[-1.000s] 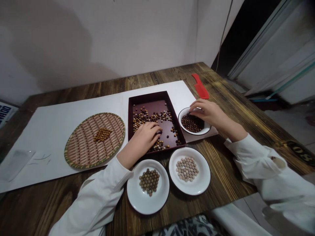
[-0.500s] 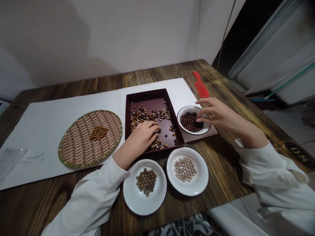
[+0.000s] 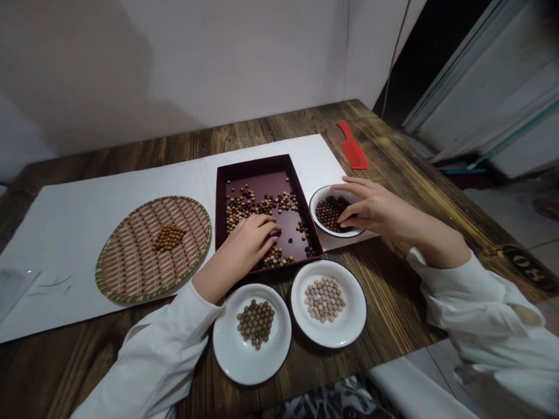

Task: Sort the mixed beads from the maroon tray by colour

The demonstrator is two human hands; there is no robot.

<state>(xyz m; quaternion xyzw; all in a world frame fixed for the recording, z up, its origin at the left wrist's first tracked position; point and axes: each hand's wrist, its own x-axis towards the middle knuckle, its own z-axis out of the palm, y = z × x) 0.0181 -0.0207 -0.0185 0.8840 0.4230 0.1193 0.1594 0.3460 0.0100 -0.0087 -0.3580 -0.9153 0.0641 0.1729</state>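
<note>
A: Where's the tray, and how does it lie?
B: Dark red tray (image 3: 268, 180), mid-table, over the white sheet (image 3: 109, 192). Long axis runs from the person toward the wall, far end bearing slightly left. Mixed beads (image 3: 236, 212) scattered inside; being round, they point nowhere.
A: Left hand (image 3: 251, 237)?
B: Palm down over the tray's near part, fingers reaching forward and right, lightly curled. Can't tell whether they grip a bead.
A: Right hand (image 3: 371, 206)?
B: Over the white bowl (image 3: 314, 218), just beside the tray's right wall, fingers pointing left. Outer fingers spread; thumb and forefinger tips near each other by the dark beads (image 3: 328, 212). Can't tell if anything's between.
A: Nearer the person?
B: Two dishes side by side: left dish (image 3: 227, 355), brown beads; right dish (image 3: 351, 323), pale ones.
</note>
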